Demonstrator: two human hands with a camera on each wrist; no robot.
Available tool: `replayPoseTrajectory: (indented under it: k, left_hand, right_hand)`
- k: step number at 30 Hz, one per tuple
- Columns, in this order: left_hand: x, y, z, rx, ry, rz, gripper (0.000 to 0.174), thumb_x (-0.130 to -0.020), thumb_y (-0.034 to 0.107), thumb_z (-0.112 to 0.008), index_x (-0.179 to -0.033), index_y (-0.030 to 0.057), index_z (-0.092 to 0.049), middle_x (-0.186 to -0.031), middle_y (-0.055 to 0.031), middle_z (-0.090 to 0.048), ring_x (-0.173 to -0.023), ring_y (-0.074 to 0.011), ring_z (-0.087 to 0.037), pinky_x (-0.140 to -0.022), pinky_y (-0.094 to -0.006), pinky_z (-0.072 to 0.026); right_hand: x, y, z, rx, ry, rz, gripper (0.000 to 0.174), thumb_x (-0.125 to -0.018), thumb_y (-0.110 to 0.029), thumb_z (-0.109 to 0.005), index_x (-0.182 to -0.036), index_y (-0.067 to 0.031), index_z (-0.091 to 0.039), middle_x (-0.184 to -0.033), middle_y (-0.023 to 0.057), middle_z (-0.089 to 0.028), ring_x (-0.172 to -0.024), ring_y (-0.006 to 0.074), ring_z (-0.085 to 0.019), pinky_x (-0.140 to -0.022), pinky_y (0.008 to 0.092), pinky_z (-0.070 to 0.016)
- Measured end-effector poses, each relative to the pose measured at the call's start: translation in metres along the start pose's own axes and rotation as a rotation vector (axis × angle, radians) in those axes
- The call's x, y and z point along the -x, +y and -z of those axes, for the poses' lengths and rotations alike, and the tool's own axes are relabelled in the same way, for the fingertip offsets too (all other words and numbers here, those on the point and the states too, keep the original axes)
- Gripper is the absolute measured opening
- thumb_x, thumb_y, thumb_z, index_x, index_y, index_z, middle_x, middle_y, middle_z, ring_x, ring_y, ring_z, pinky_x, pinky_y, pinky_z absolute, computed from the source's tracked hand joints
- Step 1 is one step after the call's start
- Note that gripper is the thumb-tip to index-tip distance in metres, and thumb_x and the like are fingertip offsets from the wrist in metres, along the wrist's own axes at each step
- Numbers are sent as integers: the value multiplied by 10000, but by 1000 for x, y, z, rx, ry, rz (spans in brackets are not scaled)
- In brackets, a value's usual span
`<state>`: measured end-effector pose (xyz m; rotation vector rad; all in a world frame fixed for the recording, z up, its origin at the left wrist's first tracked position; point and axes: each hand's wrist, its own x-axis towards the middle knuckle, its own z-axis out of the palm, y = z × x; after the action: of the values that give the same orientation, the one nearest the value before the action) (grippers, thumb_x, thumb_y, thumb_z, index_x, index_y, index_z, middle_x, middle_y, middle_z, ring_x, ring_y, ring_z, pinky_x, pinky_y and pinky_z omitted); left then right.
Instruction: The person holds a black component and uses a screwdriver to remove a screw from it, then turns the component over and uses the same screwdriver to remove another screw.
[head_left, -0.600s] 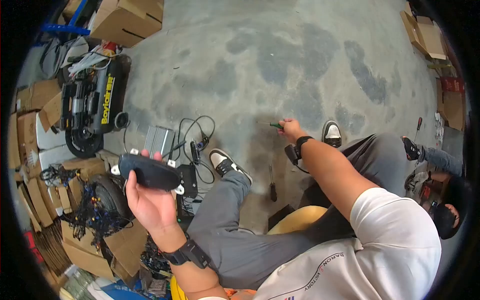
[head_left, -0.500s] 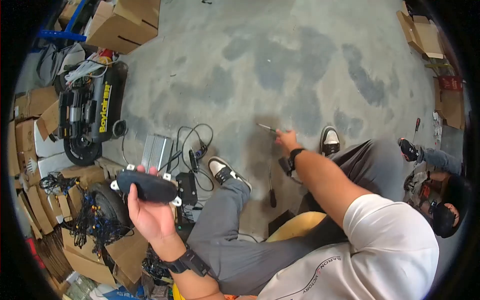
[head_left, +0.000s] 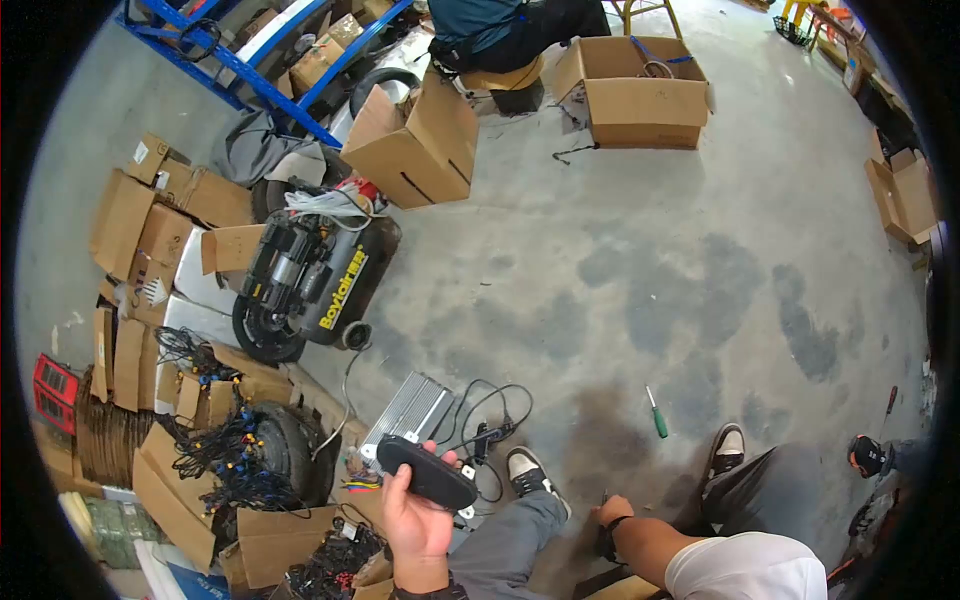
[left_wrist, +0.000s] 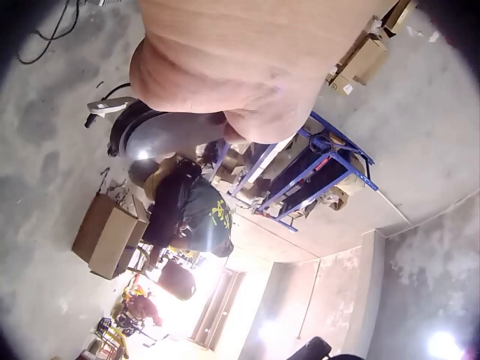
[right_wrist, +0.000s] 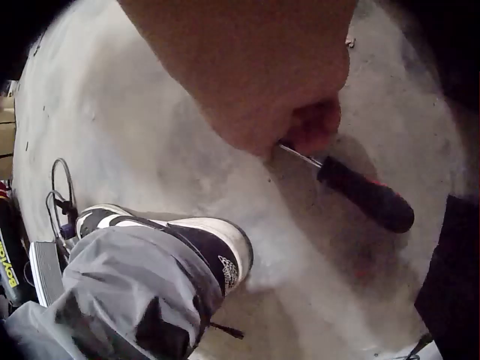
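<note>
My left hand [head_left: 415,522] grips a black oval pad-like part [head_left: 430,474] with pale mounting tabs along its edge, raised above the floor. In the left wrist view this part [left_wrist: 172,136] shows as a dark glossy curve beneath the palm. Low by the floor, between the shoes, my right hand [head_left: 614,510] has curled fingers at the metal shaft of a black-handled screwdriver [right_wrist: 367,196]; the shaft's end is hidden in the fingers. A green-handled screwdriver [head_left: 658,420] lies on the concrete farther forward, apart from both hands.
A finned silver metal box [head_left: 410,408] and looped black cables [head_left: 512,392] lie by the left shoe [head_left: 530,472]. To the left stand an air compressor [head_left: 350,275], tangled wiring [head_left: 215,455] and cardboard boxes. Another person [head_left: 490,35] sits at the back near an open carton [head_left: 645,112].
The green screwdriver has left my right hand and lies on the floor. That hand has moved back to the black-handled screwdriver. The head view has tilted up; the left hand keeps the oval part.
</note>
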<state>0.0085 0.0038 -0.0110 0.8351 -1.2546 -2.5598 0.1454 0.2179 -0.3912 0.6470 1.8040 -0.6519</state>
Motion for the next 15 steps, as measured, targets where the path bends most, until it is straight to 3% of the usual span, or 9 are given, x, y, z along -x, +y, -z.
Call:
replayPoseTrajectory:
  k: [2,5,7,9,11,13,15]
  left_hand:
    - [5,-3,-2,-31,-13,19,344,-937,228,-569,-1246,82,-535,-1191,-136,-618,-1078,-365,-605,-968,-511,-470]
    - [-4,-14,-12,-50,-50,87,330,-943,182,-546,-1243,47,-514,-1168,-166,-621,-1067,-378,-611,-958,-513,-484]
    - [-6,-17,-20,-24,-89,105,315,-947,157,-533,-1239,41,-510,-1159,-172,-622,-1052,-376,-620,-933,-507,-502]
    - [-8,-25,-31,4,-164,118,301,-950,133,-520,-1235,35,-507,-1150,-179,-623,-1037,-373,-630,-908,-500,-519]
    - [-7,-31,-37,0,-192,110,276,-955,98,-496,-1224,36,-506,-1147,-180,-622,-1005,-366,-645,-857,-481,-545]
    - [-4,-40,-46,55,-261,86,270,-952,86,-512,-1218,38,-501,-1131,-171,-626,-977,-348,-657,-808,-459,-558]
    - [3,-51,-59,63,-314,21,281,-948,90,-550,-1216,31,-491,-1099,-147,-642,-918,-277,-674,-766,-397,-562]
  right_hand:
    - [-7,2,-13,-3,46,-90,397,-872,-321,-670,-1113,-7,-685,-1184,196,-662,-1121,335,-633,-925,422,-519]
    - [1,-7,-10,-54,-15,-70,329,-875,-248,-638,-1099,-12,-690,-1149,194,-677,-1074,351,-652,-895,432,-533]
    - [-4,2,-10,160,104,248,322,-887,-259,-582,-1024,7,-699,-1081,250,-675,-1007,396,-660,-856,466,-532]
    - [-84,24,-25,401,132,622,319,-905,-266,-538,-1036,-17,-689,-1006,263,-673,-958,432,-650,-838,489,-527]
    - [0,-23,43,152,205,469,308,-882,-238,-565,-1010,31,-643,-1038,280,-664,-1014,425,-636,-861,499,-516]
    - [24,-43,87,74,489,699,306,-899,-253,-539,-964,32,-629,-986,276,-665,-958,440,-639,-803,516,-518]
    - [36,-58,133,105,662,827,330,-964,-252,-487,-943,48,-624,-949,261,-680,-845,418,-665,-748,497,-528]
